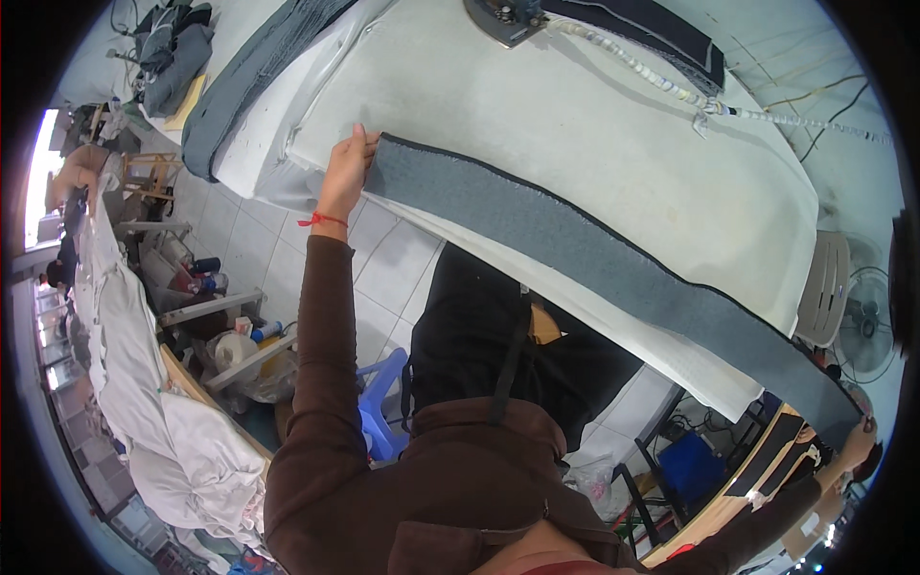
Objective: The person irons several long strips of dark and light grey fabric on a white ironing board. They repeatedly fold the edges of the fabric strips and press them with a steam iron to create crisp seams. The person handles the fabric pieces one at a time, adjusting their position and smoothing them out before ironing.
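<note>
A long grey fabric strip [537,225] with a dark upper edge stretches across the near side of the white padded table [594,144]. At its left end, my left hand [351,171] pinches the corner, thumb upward, a red string round the wrist. Far to the right, beyond the table's corner, my right hand [860,443] grips the other end; its fingers are small and partly hidden. Between the hands, the strip lies on the table edge, and its right part hangs past it.
An iron [506,21] with a wrapped hose [632,67] rests at the table's back, beside dark fabric pieces [661,38]. More grey fabric [230,105] drapes at the left. A blue plastic stool [383,412] stands beside me, a fan [865,321] at the right.
</note>
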`<state>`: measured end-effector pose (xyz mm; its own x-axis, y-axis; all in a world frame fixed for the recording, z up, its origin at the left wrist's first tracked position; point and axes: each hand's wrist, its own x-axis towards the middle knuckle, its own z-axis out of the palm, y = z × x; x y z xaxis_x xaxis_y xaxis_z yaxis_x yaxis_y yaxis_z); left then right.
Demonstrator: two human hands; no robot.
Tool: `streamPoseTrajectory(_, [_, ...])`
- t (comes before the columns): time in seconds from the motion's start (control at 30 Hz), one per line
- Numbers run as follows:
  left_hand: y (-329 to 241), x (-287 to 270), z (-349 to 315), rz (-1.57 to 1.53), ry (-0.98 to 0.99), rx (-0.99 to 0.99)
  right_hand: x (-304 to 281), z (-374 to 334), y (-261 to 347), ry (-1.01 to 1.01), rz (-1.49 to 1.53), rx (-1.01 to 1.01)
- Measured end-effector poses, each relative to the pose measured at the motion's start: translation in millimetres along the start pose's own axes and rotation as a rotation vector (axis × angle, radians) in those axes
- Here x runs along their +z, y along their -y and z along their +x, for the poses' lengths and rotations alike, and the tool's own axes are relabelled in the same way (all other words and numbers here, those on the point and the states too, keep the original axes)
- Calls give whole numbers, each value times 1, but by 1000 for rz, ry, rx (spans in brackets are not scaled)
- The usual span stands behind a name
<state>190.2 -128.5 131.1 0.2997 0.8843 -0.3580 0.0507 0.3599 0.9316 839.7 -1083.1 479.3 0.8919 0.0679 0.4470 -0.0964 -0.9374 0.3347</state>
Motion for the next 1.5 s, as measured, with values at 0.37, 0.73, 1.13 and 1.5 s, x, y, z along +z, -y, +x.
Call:
streamPoseTrajectory(0.37, [12,-25,9,367,40,33,-15,-121,185,522,1368,132])
streamPoseTrajectory(0.73, [21,-20,4,298,28,88,-105,-224,371,633,1624,-195])
streamPoseTrajectory(1.13, [31,-28,10,193,70,49,-209,-341,634,1228,1770,-772])
streamPoseTrajectory(1.5, [27,-38,11,15,272,80,-277,-473,842,939,1751,-1057])
